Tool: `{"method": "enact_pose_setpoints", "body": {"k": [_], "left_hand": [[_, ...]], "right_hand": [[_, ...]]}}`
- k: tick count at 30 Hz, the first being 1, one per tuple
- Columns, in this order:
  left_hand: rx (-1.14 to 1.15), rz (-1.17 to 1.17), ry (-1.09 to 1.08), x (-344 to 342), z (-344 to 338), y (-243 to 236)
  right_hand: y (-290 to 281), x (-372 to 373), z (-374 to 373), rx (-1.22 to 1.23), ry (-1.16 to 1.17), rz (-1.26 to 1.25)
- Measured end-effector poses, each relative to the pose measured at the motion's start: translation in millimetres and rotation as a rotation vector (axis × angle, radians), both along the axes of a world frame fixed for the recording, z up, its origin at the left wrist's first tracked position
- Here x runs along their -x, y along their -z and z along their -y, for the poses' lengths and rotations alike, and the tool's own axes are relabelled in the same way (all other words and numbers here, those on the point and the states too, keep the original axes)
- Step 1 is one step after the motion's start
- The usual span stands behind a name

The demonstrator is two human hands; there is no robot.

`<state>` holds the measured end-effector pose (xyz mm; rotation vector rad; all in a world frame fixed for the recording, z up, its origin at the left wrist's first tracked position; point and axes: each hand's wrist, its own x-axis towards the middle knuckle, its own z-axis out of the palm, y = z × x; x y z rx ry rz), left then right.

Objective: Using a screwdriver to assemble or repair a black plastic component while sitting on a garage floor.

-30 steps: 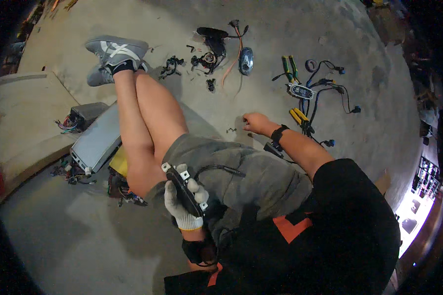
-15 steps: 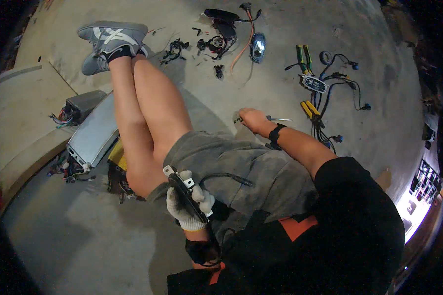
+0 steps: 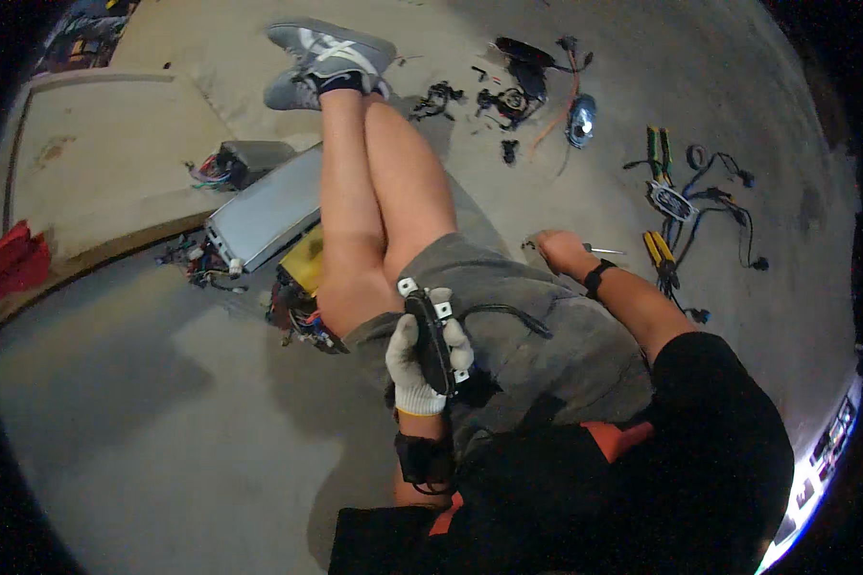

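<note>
My left hand (image 3: pixel 426 359), in a white knit glove, is closed around a long black part (image 3: pixel 429 340) with rounded edges and pale metal tabs. A black cable (image 3: pixel 513 314) runs beside it across my grey shorts. My bare right hand (image 3: pixel 561 251) rests low over the floor to the right of my thigh, its fingers curled together beside small dark bits (image 3: pixel 529 244). A screwdriver (image 3: pixel 606 250) shows its thin shaft next to that wrist; whether the palm holds its handle or it lies on the floor is hidden.
Several wire harnesses (image 3: pixel 738 216), green-handled pliers (image 3: pixel 659 151), yellow-handled pliers (image 3: pixel 659 247) and an oval display (image 3: pixel 670 201) lie right. Farther off are a shiny oval lamp (image 3: pixel 580 122) and black parts (image 3: pixel 513 103). A silver box (image 3: pixel 268 213) with wires lies left of my legs.
My view has swung, so the scene sits farther right in the picture. In my left hand the black part has turned more upright. My right hand stays low by the floor.
</note>
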<state>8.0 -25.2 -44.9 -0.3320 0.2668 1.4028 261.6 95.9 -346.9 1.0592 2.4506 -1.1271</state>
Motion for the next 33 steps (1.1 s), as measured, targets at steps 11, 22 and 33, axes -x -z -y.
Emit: {"method": "enact_pose_setpoints", "body": {"k": [11,22,33], "left_hand": [[0.018,-0.035,-0.011,-0.4,1.0,-1.3],[0.037,-0.634,0.132,4.1,4.5,-14.8],[-0.113,-0.865,-0.068,-27.5,6.2,-8.8]], "right_hand": [[-14.9,0.7,-1.3,-0.008,-0.022,-0.033],[-66.0,-9.5,-61.5,0.023,0.173,-0.058],[-273.9,-25.1,-85.4,0.197,0.699,-0.475]]}}
